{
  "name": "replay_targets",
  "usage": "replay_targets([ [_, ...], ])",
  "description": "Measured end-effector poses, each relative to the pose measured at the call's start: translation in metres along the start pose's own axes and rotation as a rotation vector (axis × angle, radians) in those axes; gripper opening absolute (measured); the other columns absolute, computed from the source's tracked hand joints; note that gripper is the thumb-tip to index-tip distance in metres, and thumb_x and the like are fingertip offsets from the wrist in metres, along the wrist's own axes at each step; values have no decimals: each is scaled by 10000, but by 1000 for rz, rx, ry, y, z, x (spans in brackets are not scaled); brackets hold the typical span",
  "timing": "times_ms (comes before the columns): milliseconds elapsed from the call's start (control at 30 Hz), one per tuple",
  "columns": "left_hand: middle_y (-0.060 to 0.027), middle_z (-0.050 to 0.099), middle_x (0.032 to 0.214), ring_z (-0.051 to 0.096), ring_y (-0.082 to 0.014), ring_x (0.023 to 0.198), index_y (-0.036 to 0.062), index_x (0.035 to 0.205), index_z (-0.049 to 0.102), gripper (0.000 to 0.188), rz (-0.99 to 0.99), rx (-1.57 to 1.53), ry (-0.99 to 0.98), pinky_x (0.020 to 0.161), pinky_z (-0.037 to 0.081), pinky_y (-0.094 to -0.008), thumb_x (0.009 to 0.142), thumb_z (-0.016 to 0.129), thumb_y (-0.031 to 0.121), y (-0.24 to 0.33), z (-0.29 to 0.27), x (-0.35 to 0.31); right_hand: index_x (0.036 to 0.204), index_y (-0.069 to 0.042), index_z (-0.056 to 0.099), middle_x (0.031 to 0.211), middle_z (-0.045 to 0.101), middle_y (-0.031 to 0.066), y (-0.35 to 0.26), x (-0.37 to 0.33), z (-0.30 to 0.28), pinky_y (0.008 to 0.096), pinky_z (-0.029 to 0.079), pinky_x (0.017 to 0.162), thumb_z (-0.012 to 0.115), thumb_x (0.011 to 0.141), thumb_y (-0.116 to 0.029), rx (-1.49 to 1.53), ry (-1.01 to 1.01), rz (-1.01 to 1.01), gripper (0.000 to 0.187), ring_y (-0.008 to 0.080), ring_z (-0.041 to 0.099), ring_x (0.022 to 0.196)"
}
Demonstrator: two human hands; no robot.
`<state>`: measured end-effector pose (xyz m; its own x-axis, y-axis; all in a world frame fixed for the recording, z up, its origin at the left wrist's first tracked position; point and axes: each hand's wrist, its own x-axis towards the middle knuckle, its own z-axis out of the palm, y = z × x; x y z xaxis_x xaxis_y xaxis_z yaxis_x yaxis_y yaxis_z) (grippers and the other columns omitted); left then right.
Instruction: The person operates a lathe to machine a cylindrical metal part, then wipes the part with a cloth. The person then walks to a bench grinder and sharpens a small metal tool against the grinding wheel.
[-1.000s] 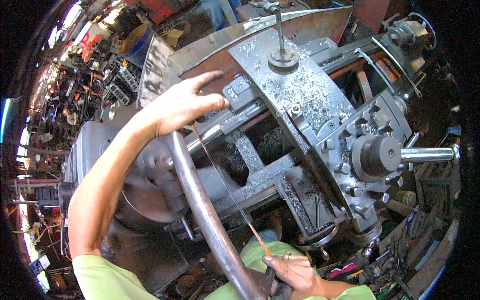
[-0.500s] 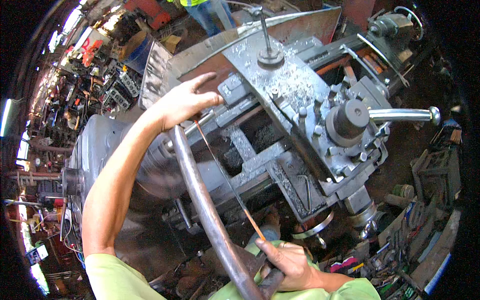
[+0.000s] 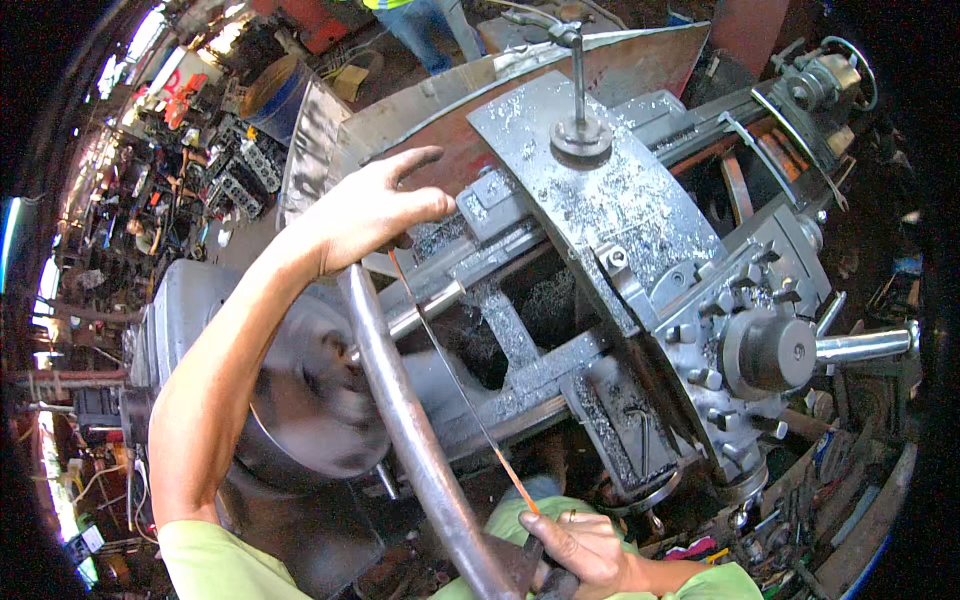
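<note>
My right hand (image 3: 585, 550), at the lower middle, is wrapped round the handle end of a hacksaw (image 3: 420, 440) with a curved tubular metal frame. Its thin, orange-ended blade (image 3: 455, 385) runs from that hand up to my left hand (image 3: 375, 210). My left hand holds the far end of the frame, thumb and forefinger stretched out to the right, the other fingers mostly hidden. Beneath the saw is a lathe with a blurred round chuck (image 3: 320, 390) and a slim bright rod (image 3: 430, 305). The blade crosses over the rod in view; whether they touch I cannot tell.
The lathe carriage (image 3: 610, 190), strewn with metal chips, stands to the right with a tool turret (image 3: 770, 350) and bright lever (image 3: 865, 345). A hex key (image 3: 643, 440) lies on a chip-covered tray. Beyond the lathe stands a person in jeans (image 3: 425, 35). Engine parts (image 3: 235, 180) crowd the far left.
The view has shifted, so the carriage and turret appear farther right and the chuck shows more fully. Both hands keep their hold on the hacksaw, nearly in the same place in the picture.
</note>
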<state>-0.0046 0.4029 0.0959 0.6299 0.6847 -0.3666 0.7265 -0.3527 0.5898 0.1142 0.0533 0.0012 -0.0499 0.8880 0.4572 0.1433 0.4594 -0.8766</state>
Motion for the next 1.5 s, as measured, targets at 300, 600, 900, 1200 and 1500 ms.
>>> replay_targets([
  [300, -145, 643, 1177, 618, -202, 959, 3, 1437, 389, 803, -33, 1, 20, 830, 509, -341, 818, 676, 427, 22, 28, -35, 1245, 125, 546, 583, 548, 43, -28, -38, -9, 333, 402, 447, 747, 680, -79, -44, 8, 30, 633, 171, 514, 448],
  [600, -235, 515, 1371, 513, -289, 1256, -23, 1420, 402, 824, -12, 1, -34, 1052, 386, -343, 809, 661, 465, 26, 35, -37, 1233, 138, 547, 554, 522, 43, -37, -50, -15, 314, 369, 437, 718, 681, -25, -13, 19, 28, 600, 156, 490, 428],
  [900, -177, 634, 1168, 619, -215, 979, 19, 1436, 397, 808, 3, 50, -75, 787, 521, -336, 810, 649, 463, 14, 16, -16, 1248, 141, 534, 574, 530, 48, -10, -23, -12, 314, 352, 432, 709, 665, -17, 29, -1, 24, 628, 162, 491, 443],
  [1200, -65, 639, 1016, 558, -117, 946, 63, 1467, 374, 732, 11, 28, -9, 865, 449, -279, 871, 662, 374, 25, 34, -34, 1310, 89, 523, 642, 591, 53, -39, -44, -13, 332, 462, 502, 746, 701, -126, -60, 77, 62, 683, 192, 582, 515],
  [1500, -199, 629, 1201, 589, -217, 1126, -15, 1445, 367, 841, 29, 44, 17, 993, 429, -322, 814, 659, 458, 25, 36, -36, 1312, 93, 519, 637, 588, 49, -42, -54, -14, 336, 459, 499, 743, 704, -126, -106, 41, 50, 684, 190, 583, 513],
])
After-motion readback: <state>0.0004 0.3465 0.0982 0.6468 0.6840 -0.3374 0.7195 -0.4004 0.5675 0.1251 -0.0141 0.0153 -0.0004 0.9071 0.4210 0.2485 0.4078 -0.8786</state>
